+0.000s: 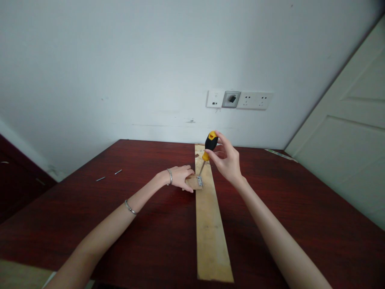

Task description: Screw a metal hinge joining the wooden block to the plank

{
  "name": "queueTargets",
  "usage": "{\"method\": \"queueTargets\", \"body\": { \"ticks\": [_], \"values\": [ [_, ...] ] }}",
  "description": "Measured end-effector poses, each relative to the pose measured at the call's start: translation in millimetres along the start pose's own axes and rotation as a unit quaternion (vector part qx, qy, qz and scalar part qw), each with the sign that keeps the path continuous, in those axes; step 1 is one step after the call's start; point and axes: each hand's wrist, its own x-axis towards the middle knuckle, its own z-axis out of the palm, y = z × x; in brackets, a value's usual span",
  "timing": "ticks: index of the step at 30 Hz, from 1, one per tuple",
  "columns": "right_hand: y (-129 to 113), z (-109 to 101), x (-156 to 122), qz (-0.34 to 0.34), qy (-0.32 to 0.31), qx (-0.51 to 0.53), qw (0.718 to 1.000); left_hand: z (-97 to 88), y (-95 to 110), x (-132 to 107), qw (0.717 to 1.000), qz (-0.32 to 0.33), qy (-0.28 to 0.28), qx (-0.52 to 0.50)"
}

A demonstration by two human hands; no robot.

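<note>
My right hand [226,159] grips the yellow and black handle of a screwdriver [211,141]. The tool stands tilted, its tip down at the upper edge of a small metal hinge [200,181]. That hinge lies on a small wooden block [192,182], which rests partly on a long pale plank [210,228]. Around the block's left end my left hand [181,176] is closed, thumb on the near side and fingers on the far side. Whether the screwdriver tip sits in a screw is too small to tell.
Two thin metal rods or bits [110,175] lie on the left of the dark red table [144,249]. A white wall with a row of sockets [240,100] rises behind. On the far right is a patterned strip [281,155] near a pale panelled door [355,124].
</note>
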Motion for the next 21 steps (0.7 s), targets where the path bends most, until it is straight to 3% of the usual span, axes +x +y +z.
{"method": "queueTargets", "body": {
  "ticks": [21],
  "values": [
    [2.3, 4.5, -3.6, 0.001, -0.006, 0.009, 1.000, -0.8, 3.0, -0.8, 1.000, -0.014, -0.004, 0.004]
  ]
}}
